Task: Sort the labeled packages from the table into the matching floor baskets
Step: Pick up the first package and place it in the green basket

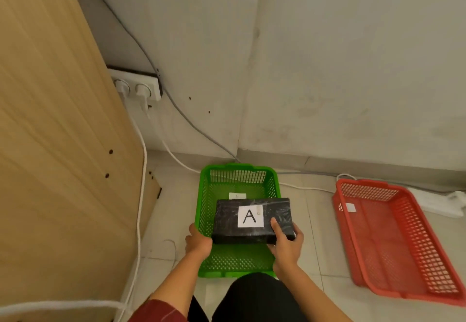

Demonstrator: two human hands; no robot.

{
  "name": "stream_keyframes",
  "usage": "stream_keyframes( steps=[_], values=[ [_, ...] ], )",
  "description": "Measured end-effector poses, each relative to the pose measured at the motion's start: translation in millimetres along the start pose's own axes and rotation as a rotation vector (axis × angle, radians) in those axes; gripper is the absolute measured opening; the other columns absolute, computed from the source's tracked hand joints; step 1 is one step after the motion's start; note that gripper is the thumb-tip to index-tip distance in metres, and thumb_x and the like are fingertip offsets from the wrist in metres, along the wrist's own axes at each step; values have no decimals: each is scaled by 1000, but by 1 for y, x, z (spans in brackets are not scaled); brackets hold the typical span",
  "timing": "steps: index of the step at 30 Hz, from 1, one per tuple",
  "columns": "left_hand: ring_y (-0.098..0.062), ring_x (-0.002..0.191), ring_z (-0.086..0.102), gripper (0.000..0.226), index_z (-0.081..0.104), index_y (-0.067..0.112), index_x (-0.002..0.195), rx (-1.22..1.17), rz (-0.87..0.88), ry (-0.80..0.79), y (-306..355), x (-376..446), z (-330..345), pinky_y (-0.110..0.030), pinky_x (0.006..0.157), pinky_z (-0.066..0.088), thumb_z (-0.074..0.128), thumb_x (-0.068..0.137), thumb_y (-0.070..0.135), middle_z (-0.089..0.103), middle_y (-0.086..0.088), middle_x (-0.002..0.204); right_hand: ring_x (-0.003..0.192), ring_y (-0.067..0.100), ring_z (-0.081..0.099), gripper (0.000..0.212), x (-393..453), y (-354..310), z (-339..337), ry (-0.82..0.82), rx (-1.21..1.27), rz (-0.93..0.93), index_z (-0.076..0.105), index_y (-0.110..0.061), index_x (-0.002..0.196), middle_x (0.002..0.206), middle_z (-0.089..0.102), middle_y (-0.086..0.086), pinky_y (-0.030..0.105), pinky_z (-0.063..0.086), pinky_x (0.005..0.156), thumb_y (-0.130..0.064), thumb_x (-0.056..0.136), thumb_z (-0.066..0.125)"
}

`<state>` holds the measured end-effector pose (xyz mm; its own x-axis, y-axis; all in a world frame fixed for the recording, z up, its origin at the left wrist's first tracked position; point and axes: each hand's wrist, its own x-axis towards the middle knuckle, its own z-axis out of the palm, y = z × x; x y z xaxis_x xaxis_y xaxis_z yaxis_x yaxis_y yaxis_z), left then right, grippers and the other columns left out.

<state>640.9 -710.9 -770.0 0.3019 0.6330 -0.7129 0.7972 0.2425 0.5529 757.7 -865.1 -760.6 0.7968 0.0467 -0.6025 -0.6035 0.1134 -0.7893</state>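
Looking down: 2 baskets on the tiled floor, 1 package in the air!
Red basket (396, 243): well right of the action, small white tag inside.
Green basket (238, 261): directly under the package, white slip on its floor.
Black package (252, 220): white "A" label up, held level over the green basket.
Right hand (286, 243): clamped on the package's right end, thumb on top.
Left hand (199, 242): closed against the left end, fingers hidden beneath.

The wall (327, 56) is gray and the floor (315, 220) has pale tiles. A wooden panel (50, 145) stands by a white power strip (137, 87).
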Motion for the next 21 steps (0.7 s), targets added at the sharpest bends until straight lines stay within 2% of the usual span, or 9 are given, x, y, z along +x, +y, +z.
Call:
stream_keyframes(
  steps=[3, 5, 10, 14, 16, 17, 19, 21],
  values=[
    [-30, 103, 60, 56, 22, 20, 149, -56, 106, 11, -17, 5, 2, -37, 91, 50, 39, 96, 15, 58, -15, 128, 115, 31, 59, 68, 7, 18, 7, 24, -59, -38, 42, -22, 136, 129, 57, 12, 52, 53, 95, -18, 79, 80],
    [-29, 104, 60, 55, 26, 23, 149, -78, 150, 31, -22, 8, 1, -38, 94, 50, 35, 96, 10, 60, -13, 127, 121, 32, 56, 70, 10, 26, 16, 38, -105, -78, 41, -20, 137, 136, 54, 15, 53, 49, 101, -18, 79, 80],
    [-31, 132, 46, 57, 18, 27, 153, -70, 186, 29, -28, 15, -1, -37, 107, 38, 35, 100, 12, 41, -8, 152, 120, 35, 54, 71, 14, 43, 30, 80, -188, -6, 31, -14, 137, 137, 48, 21, 46, 48, 102, -23, 83, 76],
    [-31, 132, 45, 58, 18, 27, 153, -75, 202, 0, -30, 19, -3, -36, 106, 38, 35, 100, 9, 40, -8, 152, 137, 44, 35, 85, 20, 42, 28, 99, -537, 75, 19, -9, 151, 152, 28, 29, 52, 32, 110, -39, 88, 68],
    [-30, 132, 45, 58, 18, 28, 153, -80, 202, 3, -30, 20, -2, -36, 105, 38, 35, 100, 9, 39, -7, 153, 141, 45, 29, 89, 22, 37, 28, 47, -685, 82, 11, -8, 154, 155, 21, 31, 50, 29, 112, -37, 90, 66],
    [-30, 132, 45, 59, 17, 29, 153, -80, 202, 9, -30, 19, -1, -36, 105, 38, 35, 100, 10, 40, -7, 152, 139, 45, 31, 89, 23, 35, 28, 14, -770, 50, 7, -8, 155, 153, 22, 33, 49, 31, 111, -34, 92, 64],
    [-30, 132, 45, 58, 17, 31, 152, -83, 212, 17, -32, 18, -1, -37, 106, 38, 35, 101, 11, 40, -6, 152, 130, 46, 41, 89, 21, 34, 29, -55, -1017, -101, -3, -19, 157, 147, 27, 36, 46, 36, 108, -31, 95, 60],
    [-30, 132, 45, 58, 18, 32, 152, -89, 222, 21, -33, 16, 0, -37, 107, 38, 35, 101, 11, 41, -6, 152, 127, 42, 42, 85, 19, 33, 28, -101, -1393, -308, -8, -30, 156, 146, 25, 32, 44, 36, 107, -36, 97, 53]
  ],
)
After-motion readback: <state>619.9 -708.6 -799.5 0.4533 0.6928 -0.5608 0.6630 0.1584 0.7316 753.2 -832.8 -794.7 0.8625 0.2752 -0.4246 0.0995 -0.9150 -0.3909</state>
